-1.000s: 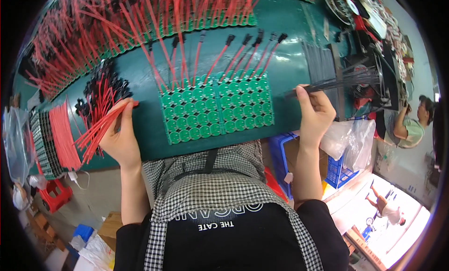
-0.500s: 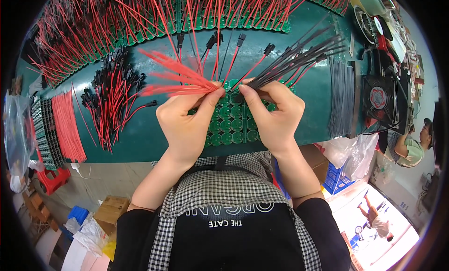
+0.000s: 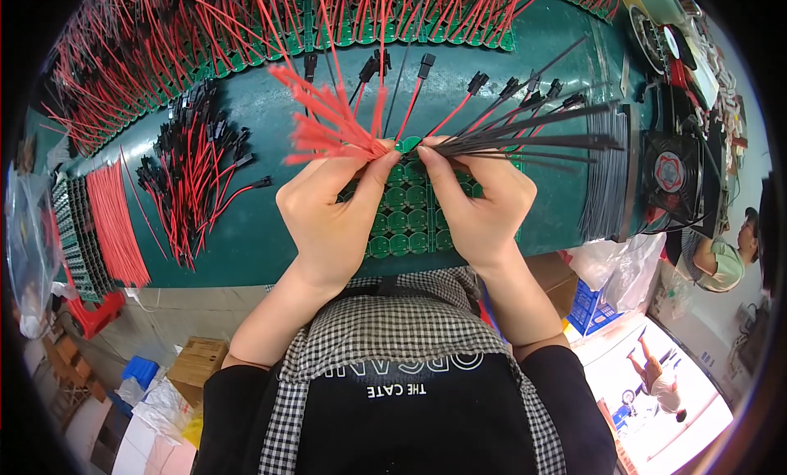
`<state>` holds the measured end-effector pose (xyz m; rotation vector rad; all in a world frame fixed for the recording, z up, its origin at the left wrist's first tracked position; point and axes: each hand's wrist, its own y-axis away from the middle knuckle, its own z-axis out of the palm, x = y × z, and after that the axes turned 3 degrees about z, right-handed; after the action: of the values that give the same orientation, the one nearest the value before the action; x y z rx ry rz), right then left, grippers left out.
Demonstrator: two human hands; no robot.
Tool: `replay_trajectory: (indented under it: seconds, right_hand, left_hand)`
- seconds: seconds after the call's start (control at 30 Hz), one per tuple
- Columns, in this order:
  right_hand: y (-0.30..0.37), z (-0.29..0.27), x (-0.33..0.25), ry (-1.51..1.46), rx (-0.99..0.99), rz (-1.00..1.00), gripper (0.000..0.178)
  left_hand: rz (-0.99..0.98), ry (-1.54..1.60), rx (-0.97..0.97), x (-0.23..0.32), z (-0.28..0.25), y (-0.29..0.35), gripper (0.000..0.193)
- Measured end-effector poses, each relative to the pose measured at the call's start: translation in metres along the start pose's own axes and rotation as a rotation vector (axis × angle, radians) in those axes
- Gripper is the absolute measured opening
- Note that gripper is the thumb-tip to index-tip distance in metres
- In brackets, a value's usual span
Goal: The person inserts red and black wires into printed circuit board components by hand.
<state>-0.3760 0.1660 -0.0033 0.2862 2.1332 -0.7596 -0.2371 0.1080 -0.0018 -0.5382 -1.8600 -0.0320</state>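
Observation:
A bundle of red wires (image 3: 332, 124) is pinched between the thumb and fingers of my left hand (image 3: 332, 200), its long ends fanning up and to the left. My right hand (image 3: 479, 196) pinches a bundle of black wires (image 3: 533, 137) that spreads out to the right. Both sets of fingertips are close together over a panel of round green circuit boards (image 3: 402, 221). Beyond my hands, several black connectors (image 3: 426, 65) with red and black leads lie along the panel's far side. What my fingertips cover on the boards is hidden.
Wired circuit boards (image 3: 369, 28) line the table's far edge. To the left lie a pile of connector leads (image 3: 201, 172), a row of red wires (image 3: 117, 221) and stacked boards (image 3: 78, 237). On the right are grey-black wires (image 3: 605, 172) and a fan (image 3: 670, 173). Another person (image 3: 721, 254) is far right.
The red bundle has swung upward and looks more bunched. The black bundle has fanned lower toward the right. Both hands stay pinched in nearly the same place.

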Motion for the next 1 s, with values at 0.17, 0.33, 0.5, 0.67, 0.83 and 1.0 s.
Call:
replay_trajectory:
  seconds: [0.17,0.33,0.5,0.67,0.83,1.0]
  right_hand:
    - [0.0008,0.0008,0.0012,0.003,0.003,-0.018,0.013]
    - [0.0009,0.0008,0.0008,0.009,0.008,-0.019,0.013]
    - [0.0012,0.0007,-0.0002,0.024,0.012,-0.003,0.013]
    - [0.0015,0.0011,0.0014,0.040,0.013,0.001,0.013]
    - [0.0006,0.0008,0.0009,0.033,0.018,0.010,0.013]
    - [-0.0003,0.0002,0.0000,0.046,0.009,-0.004,0.012]
  left_hand:
    - [0.000,0.037,0.065,0.0003,0.0035,-0.0011,0.011]
    - [0.012,0.011,0.065,0.0013,0.0039,-0.0001,0.010]
    - [0.056,-0.092,0.035,0.0065,0.0029,-0.0026,0.010]
    - [0.103,-0.118,0.022,0.0058,0.0058,-0.0044,0.013]
    - [0.177,-0.199,0.033,0.0073,0.0073,-0.0055,0.014]
    - [0.207,-0.239,0.027,0.0090,0.0086,-0.0062,0.015]
